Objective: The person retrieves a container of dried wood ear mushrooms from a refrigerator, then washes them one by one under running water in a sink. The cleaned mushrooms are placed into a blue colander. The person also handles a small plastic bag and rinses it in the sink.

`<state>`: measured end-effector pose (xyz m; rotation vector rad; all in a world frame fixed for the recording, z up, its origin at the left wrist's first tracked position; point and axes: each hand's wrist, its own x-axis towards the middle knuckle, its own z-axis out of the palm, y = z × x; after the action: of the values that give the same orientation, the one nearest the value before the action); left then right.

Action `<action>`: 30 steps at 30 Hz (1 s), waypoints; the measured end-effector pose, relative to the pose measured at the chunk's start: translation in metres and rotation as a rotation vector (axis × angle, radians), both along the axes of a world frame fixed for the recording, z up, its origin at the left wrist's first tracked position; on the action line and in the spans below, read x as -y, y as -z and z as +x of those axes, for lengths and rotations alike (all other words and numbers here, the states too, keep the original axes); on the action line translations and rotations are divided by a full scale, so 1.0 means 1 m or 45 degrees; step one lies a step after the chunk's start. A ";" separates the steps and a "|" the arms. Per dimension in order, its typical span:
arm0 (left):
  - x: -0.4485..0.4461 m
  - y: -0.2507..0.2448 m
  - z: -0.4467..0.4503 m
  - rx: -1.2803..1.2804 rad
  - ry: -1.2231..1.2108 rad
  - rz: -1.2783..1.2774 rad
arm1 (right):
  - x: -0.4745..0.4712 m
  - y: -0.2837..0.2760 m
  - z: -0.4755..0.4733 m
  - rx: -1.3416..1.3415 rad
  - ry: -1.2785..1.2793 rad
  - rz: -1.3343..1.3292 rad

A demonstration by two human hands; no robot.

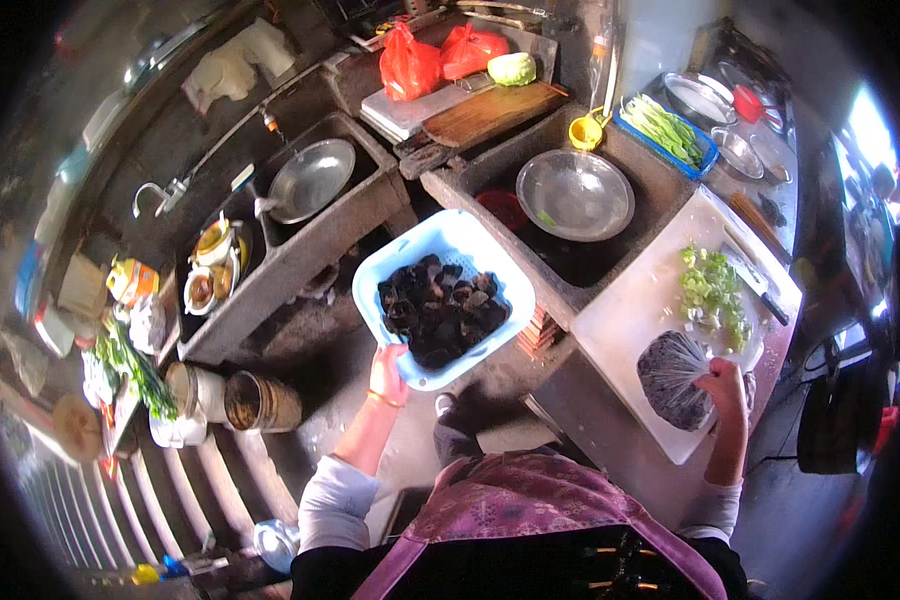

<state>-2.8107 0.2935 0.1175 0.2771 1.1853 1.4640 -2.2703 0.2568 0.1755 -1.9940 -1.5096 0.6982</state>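
Note:
My left hand (pixel 390 379) grips the near left edge of a light blue plastic basket (pixel 487 240), held out above the floor. Dark, black-brown pieces of food (pixel 442 307) are heaped in it; their exact kind I cannot tell. My right hand (pixel 720 379) pinches the gathered neck of a clear plastic bag (pixel 671 379). Dark contents fill the bag, which is over the near part of a white cutting board (pixel 622 330). Beyond it on the board lie chopped green vegetables (pixel 712 292) and a kitchen knife with a black handle (pixel 754 281).
A metal basin (pixel 576 195) sits in the stone sink ahead, another metal basin (pixel 311 180) in the left sink. Leafy greens fill a blue tray (pixel 701 171). Red plastic bags (pixel 409 64) and a wooden board (pixel 495 112) stand at the back. Buckets (pixel 259 401) are on the left.

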 end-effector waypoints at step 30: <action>-0.631 0.048 -0.064 -0.272 0.448 -0.114 | -0.163 -0.013 -0.135 -0.442 0.525 0.023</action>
<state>-2.8745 0.9248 0.0700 0.5620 1.2937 1.0910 -2.4052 0.4195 0.1883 -1.9600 -0.8670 0.7959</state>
